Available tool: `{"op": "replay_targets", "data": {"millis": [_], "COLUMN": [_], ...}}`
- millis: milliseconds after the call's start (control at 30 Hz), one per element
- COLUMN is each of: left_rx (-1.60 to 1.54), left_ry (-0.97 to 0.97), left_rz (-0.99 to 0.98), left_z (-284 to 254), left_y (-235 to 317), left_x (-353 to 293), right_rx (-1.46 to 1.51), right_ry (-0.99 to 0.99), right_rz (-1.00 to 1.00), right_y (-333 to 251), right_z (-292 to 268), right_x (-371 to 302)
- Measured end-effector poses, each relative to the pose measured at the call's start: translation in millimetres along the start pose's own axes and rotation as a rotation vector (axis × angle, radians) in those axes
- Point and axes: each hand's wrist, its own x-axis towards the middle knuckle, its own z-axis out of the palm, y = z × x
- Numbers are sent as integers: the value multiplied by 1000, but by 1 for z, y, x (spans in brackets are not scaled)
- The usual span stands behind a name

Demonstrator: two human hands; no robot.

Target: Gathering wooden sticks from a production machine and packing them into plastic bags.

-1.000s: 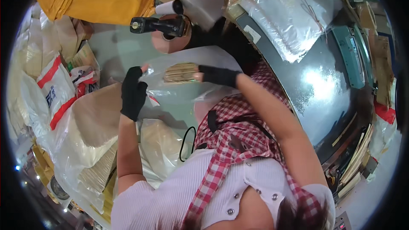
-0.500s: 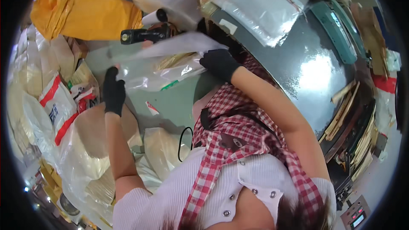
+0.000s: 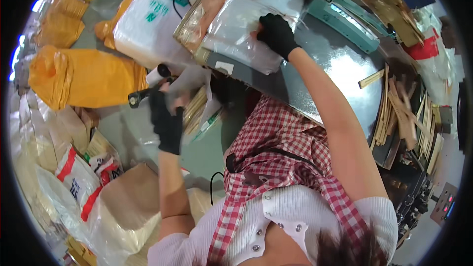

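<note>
My left hand (image 3: 166, 118), in a black glove with bare fingertips, grips a clear plastic bag (image 3: 213, 96) at the left of the work table. Thin tan strips (image 3: 196, 108) show inside that bag, and its lower part carries a green mark. Motion blurs the left fingers a little. On the table, my right hand (image 3: 277, 34), gloved the same way, is curled over a stack of clear plastic bags (image 3: 239, 29). Its fingers are bent down against the top bag, and the tips are partly hidden behind the hand.
A teal bar-shaped machine (image 3: 345, 19) stands on the grey table (image 3: 320, 64). Tan strips (image 3: 391, 108) lie by its right edge. To the left are yellow sacks (image 3: 93, 76), a white wrapped bundle (image 3: 148, 24), a dark handheld tool (image 3: 138, 97) and white-red bags (image 3: 74, 177).
My right hand has left the held bag and moved up onto the stack of clear bags. My left hand has swung inward with its bag, which now hangs down. The view has shifted.
</note>
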Motion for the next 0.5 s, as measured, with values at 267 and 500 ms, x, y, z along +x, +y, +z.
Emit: {"op": "replay_targets", "data": {"millis": [267,500], "left_rx": [-494,-489], "left_ry": [-62,-164], "left_rz": [34,-11], "left_z": [67,81], "left_y": [102,96], "left_x": [84,85], "right_rx": [194,381], "right_ry": [46,33], "right_rz": [4,331], "right_y": [-5,16], "right_z": [2,5], "right_x": [-9,9]}}
